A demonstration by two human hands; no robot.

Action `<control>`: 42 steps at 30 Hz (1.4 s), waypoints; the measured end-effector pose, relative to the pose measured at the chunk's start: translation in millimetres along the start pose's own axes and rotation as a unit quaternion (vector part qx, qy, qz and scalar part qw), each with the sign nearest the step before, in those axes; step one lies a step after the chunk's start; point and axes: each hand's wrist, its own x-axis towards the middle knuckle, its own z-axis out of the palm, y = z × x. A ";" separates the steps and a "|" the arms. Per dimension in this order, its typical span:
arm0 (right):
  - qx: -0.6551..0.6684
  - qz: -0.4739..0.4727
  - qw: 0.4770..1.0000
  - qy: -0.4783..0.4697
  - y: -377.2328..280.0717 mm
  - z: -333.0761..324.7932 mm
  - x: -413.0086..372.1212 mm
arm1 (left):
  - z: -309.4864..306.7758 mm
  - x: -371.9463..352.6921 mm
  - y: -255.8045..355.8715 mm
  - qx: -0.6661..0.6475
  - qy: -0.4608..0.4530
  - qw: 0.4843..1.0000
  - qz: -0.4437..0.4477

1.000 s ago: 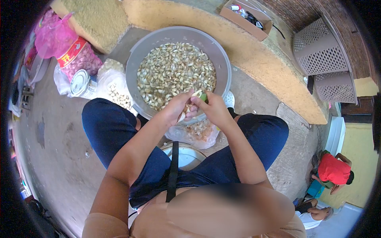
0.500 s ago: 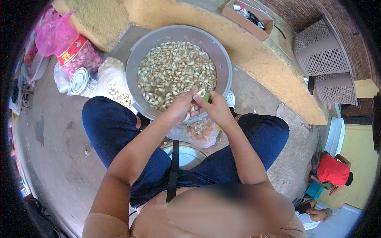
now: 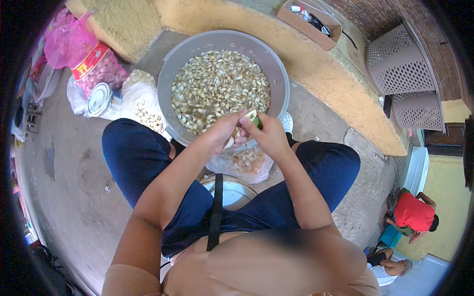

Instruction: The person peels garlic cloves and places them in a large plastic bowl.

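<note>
Over the near rim of a large grey tub (image 3: 170, 93), my two hands meet. Unpeeled garlic cloves (image 3: 219, 89) fill the tub, apparently lying in water. My left hand (image 3: 226, 131) is closed around garlic cloves; a pale one (image 3: 228, 143) shows at its lower edge. My right hand (image 3: 271, 134) pinches a small green tool (image 3: 256, 121) against a clove (image 3: 251, 115) at the fingertips. The tool's blade, if any, is hidden. Below the rim lies a clear plastic bag (image 3: 242, 171) with papery garlic skins (image 3: 251, 161).
Left of the tub stand a bag of peeled cloves (image 3: 147, 114), a tin can (image 3: 100, 99) and a pink mesh sack of garlic (image 3: 104, 74). A low yellow ledge (image 3: 340, 98) runs behind, with a cardboard box (image 3: 316, 29). Two people sit far right.
My hands stay together over the rim with small finger movements. The green tool and the clove at my fingertips have turned slightly, and the pale clove has shifted in my left hand.
</note>
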 end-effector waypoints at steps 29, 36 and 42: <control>-0.360 0.013 0.892 -0.272 41.7 -10.2 -3.6 | -76.0 -5.9 41.1 0.307 0.282 0.891 0.179; -0.425 0.079 0.802 -0.413 89.3 24.3 -5.8 | -199.4 -70.4 127.1 0.618 0.464 0.633 0.030; -0.407 0.104 0.808 -0.413 100.8 32.5 -1.1 | -367.5 -71.5 136.7 0.733 0.451 0.505 -0.057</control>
